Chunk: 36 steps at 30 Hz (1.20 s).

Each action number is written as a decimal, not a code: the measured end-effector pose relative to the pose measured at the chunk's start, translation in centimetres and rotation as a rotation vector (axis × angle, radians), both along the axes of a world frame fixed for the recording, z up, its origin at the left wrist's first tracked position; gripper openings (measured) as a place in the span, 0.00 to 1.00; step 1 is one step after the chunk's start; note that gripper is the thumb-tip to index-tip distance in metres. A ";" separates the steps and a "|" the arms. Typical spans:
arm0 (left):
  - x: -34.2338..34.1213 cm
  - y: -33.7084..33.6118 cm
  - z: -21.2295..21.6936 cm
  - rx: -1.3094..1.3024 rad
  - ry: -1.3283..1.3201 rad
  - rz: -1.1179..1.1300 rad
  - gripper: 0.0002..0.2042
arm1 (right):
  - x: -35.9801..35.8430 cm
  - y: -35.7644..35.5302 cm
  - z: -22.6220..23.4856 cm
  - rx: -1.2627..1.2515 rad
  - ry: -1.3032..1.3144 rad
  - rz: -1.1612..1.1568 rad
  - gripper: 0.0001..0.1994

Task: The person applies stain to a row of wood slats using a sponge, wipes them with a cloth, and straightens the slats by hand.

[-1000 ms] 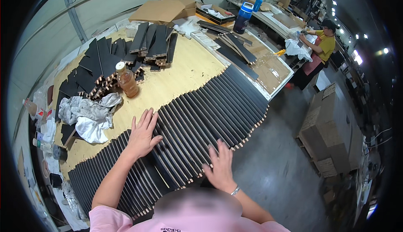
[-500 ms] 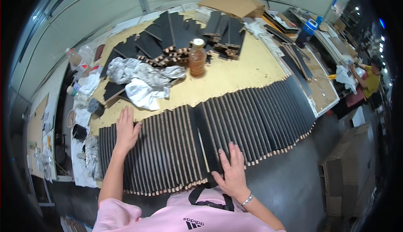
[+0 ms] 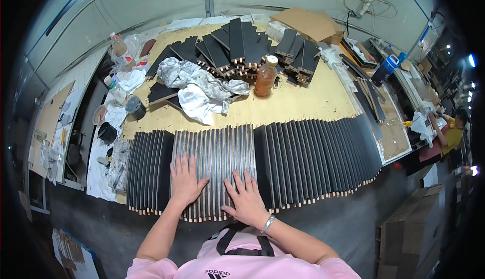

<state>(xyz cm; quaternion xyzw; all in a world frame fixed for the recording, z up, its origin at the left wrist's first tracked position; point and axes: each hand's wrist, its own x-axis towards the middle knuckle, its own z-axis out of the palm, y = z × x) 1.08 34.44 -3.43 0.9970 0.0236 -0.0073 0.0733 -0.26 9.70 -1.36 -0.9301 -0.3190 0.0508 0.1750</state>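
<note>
A long row of narrow black boards with pale wooden peg ends lines the near side of the table. Its middle group (image 3: 212,145) stands on edge, packed tight, with narrow greyish-brown edges upward. My left hand (image 3: 187,180) rests open on that group's left part, fingers spread. My right hand (image 3: 246,198) lies open over its right part, fingers apart. To the left is a leaning group of black boards (image 3: 149,173), one broad face showing. On the right, a longer leaning group of black boards (image 3: 313,160) fans toward the table's corner.
Stacked black boards (image 3: 242,41) lie at the back of the yellowish table (image 3: 313,102). Before them are crumpled rags (image 3: 197,89) and a bottle of amber liquid (image 3: 265,77). Dark cups (image 3: 135,107) stand at left, a blue bottle (image 3: 385,71) at right. Another person (image 3: 449,132) works far right.
My left hand has moved right and nearer me, and the right hand slightly left. The middle boards are now bunched upright, separated from the left group. The view has also shifted.
</note>
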 end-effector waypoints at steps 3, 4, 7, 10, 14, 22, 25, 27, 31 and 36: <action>0.5 -1.3 0.4 -0.039 -0.003 0.012 0.47 | 0.0 -1.1 -0.2 0.013 -0.021 -0.053 0.44; 0.7 -1.7 0.6 -0.092 0.050 0.005 0.47 | -0.1 -1.5 -0.3 0.002 -0.031 -0.079 0.43; 1.3 -3.3 1.0 0.065 0.008 -0.026 0.46 | -0.3 -2.4 -0.6 0.032 -0.047 -0.097 0.44; 1.9 -4.8 1.0 0.103 -0.022 -0.196 0.42 | -0.2 -3.1 -1.0 0.051 -0.090 -0.134 0.43; 2.4 -5.7 0.8 -0.037 0.036 -0.299 0.40 | -0.1 -3.5 -1.2 0.031 -0.092 -0.159 0.43; 3.2 -5.1 0.6 -0.054 0.045 -0.492 0.38 | -3.9 -1.0 0.6 0.106 -0.120 -0.284 0.40; 4.3 -1.6 1.2 -0.238 0.014 -0.539 0.36 | -6.4 2.0 1.4 0.272 -0.128 -0.266 0.38; 5.5 3.0 2.2 -0.272 -0.150 -0.548 0.33 | -8.2 5.1 1.9 0.431 -0.163 -0.231 0.36; 8.6 16.9 4.9 -0.160 -0.169 -0.205 0.25 | -9.8 13.7 2.2 0.503 -0.039 -0.104 0.36; 12.4 28.9 5.4 0.014 0.108 -0.171 0.24 | -9.4 26.1 1.5 0.349 0.028 0.027 0.43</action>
